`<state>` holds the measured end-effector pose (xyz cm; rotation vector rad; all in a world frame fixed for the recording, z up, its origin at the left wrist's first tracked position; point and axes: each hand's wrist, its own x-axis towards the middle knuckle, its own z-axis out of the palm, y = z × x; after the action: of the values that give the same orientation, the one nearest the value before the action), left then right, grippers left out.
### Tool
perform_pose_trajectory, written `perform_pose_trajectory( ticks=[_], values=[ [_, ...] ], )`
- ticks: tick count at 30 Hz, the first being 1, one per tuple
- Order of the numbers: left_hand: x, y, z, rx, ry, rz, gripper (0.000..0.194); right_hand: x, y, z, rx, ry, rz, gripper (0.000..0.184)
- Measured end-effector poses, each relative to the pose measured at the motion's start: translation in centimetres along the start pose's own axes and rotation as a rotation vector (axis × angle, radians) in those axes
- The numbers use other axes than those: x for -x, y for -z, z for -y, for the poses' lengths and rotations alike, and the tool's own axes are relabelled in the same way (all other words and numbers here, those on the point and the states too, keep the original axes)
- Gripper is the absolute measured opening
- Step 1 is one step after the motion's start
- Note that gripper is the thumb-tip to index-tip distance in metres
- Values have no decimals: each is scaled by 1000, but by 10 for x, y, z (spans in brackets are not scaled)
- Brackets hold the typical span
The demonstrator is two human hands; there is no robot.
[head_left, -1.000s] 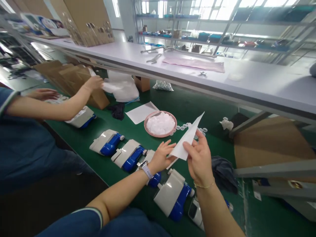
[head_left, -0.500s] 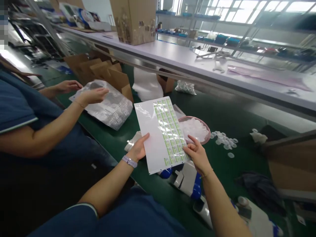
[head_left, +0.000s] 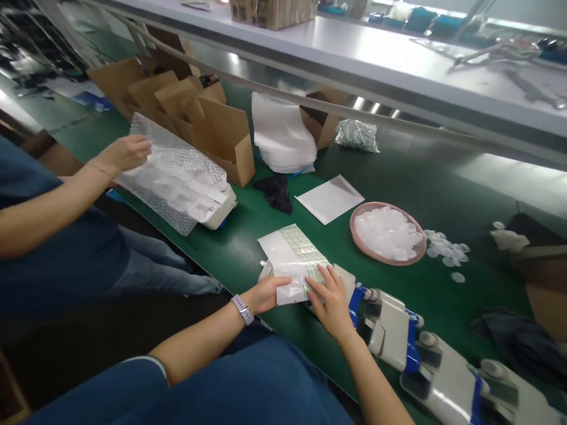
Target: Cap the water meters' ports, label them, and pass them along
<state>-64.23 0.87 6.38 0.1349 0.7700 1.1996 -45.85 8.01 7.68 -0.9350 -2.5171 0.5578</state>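
A white sheet of small green stickers (head_left: 290, 254) lies over a white and blue device at the near edge of the green table (head_left: 398, 183). My left hand (head_left: 266, 293) grips the sheet's near left edge, thumb on top. My right hand (head_left: 329, 298) rests fingers down on the sheet's right part, fingertips at the stickers. To the right, more white and blue devices (head_left: 392, 327) lie in a row along the near edge.
A pink dish of clear round caps (head_left: 387, 232) stands behind the sheet, loose caps (head_left: 445, 251) beside it. A person on the left holds a bubble-wrap bag (head_left: 172, 171) round a device. Cardboard boxes (head_left: 212, 133), white foam sheets (head_left: 281, 133) and a dark cloth (head_left: 275, 192) lie further back.
I have lowered the sticker sheet from in front of me down onto the device. The view tilted downward. The person on the left has drawn the bubble wrap over a device.
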Motion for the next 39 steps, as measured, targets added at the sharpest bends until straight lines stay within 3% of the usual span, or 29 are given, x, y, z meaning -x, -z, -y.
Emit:
perform_pose_trajectory(
  ticks=[3, 9, 16, 22, 24, 30, 34, 37, 39],
  values=[
    [-5, 2, -4, 8, 11, 22, 40, 0, -8, 2, -22, -19, -87, 20],
    [-8, 0, -20, -203, -39, 24, 42, -7, -11, 2, -121, -64, -91, 35],
    [-13, 3, -45, -383, -7, 119, 48, -18, -3, 12, -221, -79, -185, 11],
    [-12, -8, -43, -511, -38, 167, 51, -14, -1, 7, -205, -46, -167, 23],
    [-11, -14, -41, -453, -11, 136, 47, -11, -1, 4, -192, -36, -215, 17],
    [-14, -30, -22, -153, 32, -137, 33, -5, 9, -2, -112, 63, -323, 16],
    [-17, -39, -16, -38, 91, -171, 36, -11, 19, -7, -31, 165, -316, 20],
    [-24, -46, -30, -14, 113, -183, 33, -24, 28, 0, -56, 180, -344, 22],
    [-33, -49, -52, -25, 93, -207, 29, -36, 36, 11, -137, 143, -435, 21]
  ],
)
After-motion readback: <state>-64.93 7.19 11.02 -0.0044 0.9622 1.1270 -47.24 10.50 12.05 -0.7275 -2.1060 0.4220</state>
